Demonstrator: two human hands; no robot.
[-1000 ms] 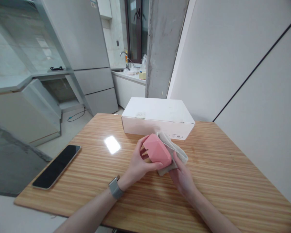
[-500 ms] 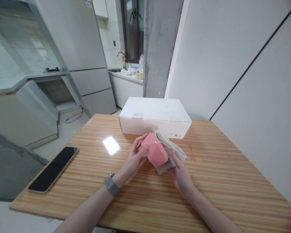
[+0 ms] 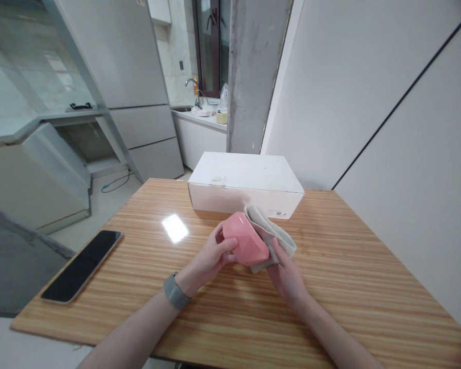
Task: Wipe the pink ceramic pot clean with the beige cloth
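Note:
A glossy pink faceted piece (image 3: pixel 244 240), shaped like a small bowl or pot, is held above the table by my left hand (image 3: pixel 217 251). The thumb presses on its near face, and the other fingers go round its left side. My right hand (image 3: pixel 286 271) grips a folded grey cloth (image 3: pixel 271 230), thumb on top and the remaining fingers hidden underneath. The cloth lies against the right side of the pink piece. Whatever opening the piece has is turned away or covered by the cloth.
Behind my hands a white cardboard box (image 3: pixel 246 174) stands on the wood-grain table (image 3: pixel 349 277). A dark-screened phone (image 3: pixel 82 266) lies near the left edge. A pale wall (image 3: pixel 369 92) borders the table's right side. Farther back are a fridge (image 3: pixel 119 61) and a sink counter (image 3: pixel 200 120).
The pink piece has turned a little in my left hand, and my left thumb and fingers have shifted on it. The cloth stays against its right side, slightly shifted.

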